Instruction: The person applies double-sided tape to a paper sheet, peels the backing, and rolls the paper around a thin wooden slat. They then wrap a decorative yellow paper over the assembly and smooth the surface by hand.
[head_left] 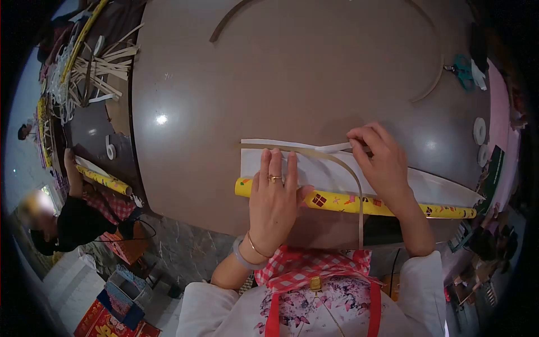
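Note:
A roll of yellow printed wrapping paper [337, 201] lies along the near table edge, its white underside [331, 165] partly unrolled toward the far side. Along the far edge of that white sheet runs a thin tan strip [306, 150], which bends down over the roll and hangs past the table edge. My left hand [274, 194] rests flat, fingers stretched, with its fingertips on the strip and sheet. At the sheet's far edge my right hand [382, 160] pinches the end of a narrow white strip [337, 147], raised at an angle.
Tan strips [230, 19] curve across the far table [191, 84]. Teal-handled scissors [463, 73] and white tape rolls [479, 130] lie at right. On the left table are a bundle of strips [106, 67], another tape roll [110, 149] and a person [84, 219] with a yellow roll.

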`<state>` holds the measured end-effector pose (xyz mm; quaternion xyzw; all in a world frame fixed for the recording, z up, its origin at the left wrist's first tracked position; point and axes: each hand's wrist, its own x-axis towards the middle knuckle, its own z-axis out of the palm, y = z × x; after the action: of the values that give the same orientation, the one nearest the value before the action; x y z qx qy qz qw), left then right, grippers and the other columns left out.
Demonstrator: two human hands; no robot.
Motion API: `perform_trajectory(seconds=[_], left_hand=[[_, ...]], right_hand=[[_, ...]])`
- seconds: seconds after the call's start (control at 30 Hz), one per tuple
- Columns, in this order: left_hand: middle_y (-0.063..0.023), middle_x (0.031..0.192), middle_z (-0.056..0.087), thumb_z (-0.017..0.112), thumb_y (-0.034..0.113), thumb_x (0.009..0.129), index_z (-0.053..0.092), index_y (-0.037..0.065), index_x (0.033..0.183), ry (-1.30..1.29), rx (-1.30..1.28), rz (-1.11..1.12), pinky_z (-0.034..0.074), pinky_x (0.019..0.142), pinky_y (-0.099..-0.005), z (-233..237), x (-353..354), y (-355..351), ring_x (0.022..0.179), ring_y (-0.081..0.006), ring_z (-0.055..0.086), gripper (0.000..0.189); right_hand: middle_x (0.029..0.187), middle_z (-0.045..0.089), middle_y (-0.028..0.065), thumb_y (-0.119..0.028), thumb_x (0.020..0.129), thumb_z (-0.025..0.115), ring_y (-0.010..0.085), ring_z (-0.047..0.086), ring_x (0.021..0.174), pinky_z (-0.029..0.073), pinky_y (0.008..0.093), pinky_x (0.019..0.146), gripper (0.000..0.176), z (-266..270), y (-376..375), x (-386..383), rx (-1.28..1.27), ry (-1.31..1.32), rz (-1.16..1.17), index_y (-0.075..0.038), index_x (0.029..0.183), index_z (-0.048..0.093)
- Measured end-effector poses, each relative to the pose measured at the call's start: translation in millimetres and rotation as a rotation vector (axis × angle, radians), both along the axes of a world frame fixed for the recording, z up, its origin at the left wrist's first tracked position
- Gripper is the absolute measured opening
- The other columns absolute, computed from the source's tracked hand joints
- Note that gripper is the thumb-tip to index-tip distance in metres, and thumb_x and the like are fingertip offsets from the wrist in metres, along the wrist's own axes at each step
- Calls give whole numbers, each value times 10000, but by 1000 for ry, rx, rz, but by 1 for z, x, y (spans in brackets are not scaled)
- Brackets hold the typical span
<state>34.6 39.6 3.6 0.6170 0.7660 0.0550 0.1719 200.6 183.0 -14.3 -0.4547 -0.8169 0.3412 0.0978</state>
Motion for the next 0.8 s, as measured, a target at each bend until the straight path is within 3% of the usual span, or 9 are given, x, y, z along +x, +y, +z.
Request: perform_trajectory(seconds=[0.13, 0.2, 0.33, 0.43, 0.53, 0.6, 0.8], left_hand=[[-248, 1346, 445, 612, 360, 896, 500, 2, 1311, 1, 22, 1, 418, 994, -457, -1, -1, -1, 1284, -409, 437, 560], [-247, 1342, 449, 614, 359, 895, 508, -1, 1298, -12, 45, 7, 421, 989, -457, -1, -3, -1, 1281, -409, 441, 551], [-244, 1335, 446, 625, 348, 882, 530, 28, 1277, -63, 61, 22, 427, 975, -458, -1, -6, -3, 1270, -409, 449, 516], [-244, 1348, 426, 630, 349, 873, 538, 68, 1283, -102, 56, 17, 425, 973, -461, 0, -7, -5, 1274, -417, 440, 505], [-249, 1364, 404, 632, 356, 867, 530, 107, 1308, -121, 63, -2, 420, 976, -465, -2, -9, -8, 1285, -426, 421, 516], [-255, 1371, 394, 631, 363, 865, 520, 123, 1325, -133, 70, -8, 418, 977, -468, -2, -9, -9, 1290, -431, 412, 530], [-275, 1369, 389, 635, 385, 846, 512, 157, 1349, -137, 76, 0, 406, 991, -468, -1, -7, -8, 1301, -443, 388, 565]], right_hand=[[1050, 599, 45, -27, 817, 655, 197, 654, 772, 516, 304, 623, 172, 7, -9, -5, 159, 33, 61, -94, 975, 666], [1076, 587, 26, -97, 789, 679, 205, 604, 818, 505, 336, 645, 210, 14, -10, -9, 428, 78, 293, -156, 991, 675], [1075, 596, 2, -105, 749, 709, 197, 583, 852, 492, 337, 719, 255, 15, 4, -17, 429, 175, 519, -171, 995, 685], [1056, 610, 10, -110, 765, 712, 199, 584, 870, 472, 348, 771, 227, 17, 15, -27, 253, 235, 653, -169, 983, 691], [1012, 631, 38, -31, 742, 721, 222, 589, 877, 473, 325, 756, 236, 17, 18, -39, 60, 280, 574, -131, 956, 721], [993, 628, 50, 4, 773, 689, 211, 593, 898, 478, 306, 742, 219, 14, 17, -44, -259, 351, 377, -104, 960, 727], [921, 621, 28, 4, 810, 672, 139, 593, 869, 465, 263, 718, 180, 20, 29, -52, -490, 337, 355, -85, 957, 729]])
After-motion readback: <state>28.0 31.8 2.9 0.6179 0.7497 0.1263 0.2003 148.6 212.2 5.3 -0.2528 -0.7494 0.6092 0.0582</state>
